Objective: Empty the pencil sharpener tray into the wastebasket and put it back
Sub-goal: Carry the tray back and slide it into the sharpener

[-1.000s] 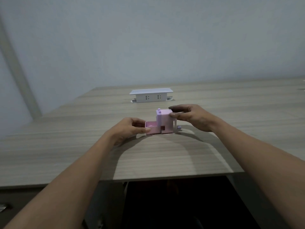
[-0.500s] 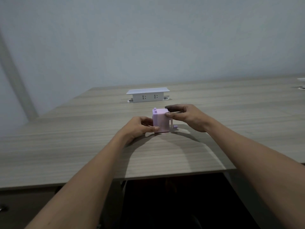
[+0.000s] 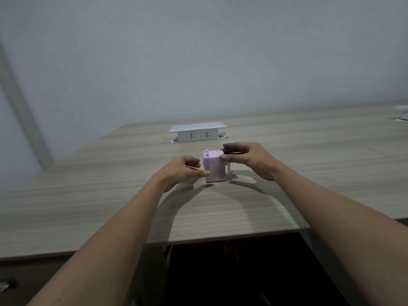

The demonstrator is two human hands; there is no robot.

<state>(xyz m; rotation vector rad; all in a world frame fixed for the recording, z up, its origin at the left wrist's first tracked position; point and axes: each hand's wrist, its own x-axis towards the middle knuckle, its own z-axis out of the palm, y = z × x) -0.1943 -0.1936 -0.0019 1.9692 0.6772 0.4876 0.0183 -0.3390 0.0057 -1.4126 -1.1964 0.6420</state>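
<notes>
A small pink pencil sharpener (image 3: 214, 166) stands upright on the wooden worktop (image 3: 88, 206), about midway between its near edge and the white socket box (image 3: 197, 133) that rises from the surface farther back. The tray is pushed in flush with the sharpener's left face — no drawer sticks out. The right hand (image 3: 249, 160) grips the top right corner of the sharpener, thumb on the near side and fingers curled over the far side, clamped on it. The left hand (image 3: 183, 171) sits just beside the left face, fingers loosely curled with a fingertip touching the lower left edge — it holds nothing. A small crank handle (image 3: 232, 172) hangs down on the sharpener's right side, below the right hand. Both forearms reach in from the near edge, well apart. Under that edge the space is dark.
</notes>
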